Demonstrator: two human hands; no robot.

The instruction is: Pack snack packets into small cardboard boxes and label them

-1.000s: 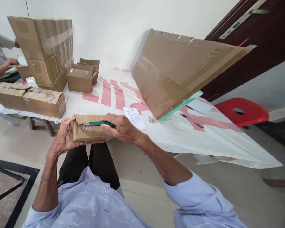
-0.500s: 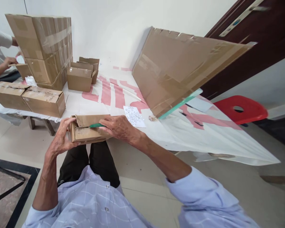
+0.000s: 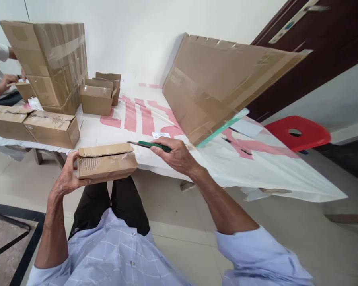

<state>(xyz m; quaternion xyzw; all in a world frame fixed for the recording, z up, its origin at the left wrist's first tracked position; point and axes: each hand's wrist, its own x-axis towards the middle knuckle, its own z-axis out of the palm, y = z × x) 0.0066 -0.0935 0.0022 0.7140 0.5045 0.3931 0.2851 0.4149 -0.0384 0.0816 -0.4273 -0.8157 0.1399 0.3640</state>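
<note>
A small cardboard box (image 3: 107, 165) is held at the table's front edge, just above my knees. My left hand (image 3: 66, 174) grips its left end, fingers behind and thumb along the lower front. A ragged slit runs along the seam between its flaps, and writing shows on the near flap. My right hand (image 3: 177, 155) is closed around a green utility knife (image 3: 155, 145), off to the right of the box. The knife's dark blade points left, its tip close to the box's upper right corner. A white printed sheet (image 3: 161, 135) lies partly hidden behind my right hand.
Two similar boxes (image 3: 52, 127) stand at the table's left front edge, below a tall box stack (image 3: 56, 59). Open boxes (image 3: 97, 99) sit beside it. A large cardboard panel (image 3: 220, 87) leans at the back, near a red stool (image 3: 301, 133). Another person's hand (image 3: 10, 79) works at far left.
My right hand has drawn the knife out of the box's seam and moved right, clear of the box. My left hand still holds the box, which has shifted slightly left.
</note>
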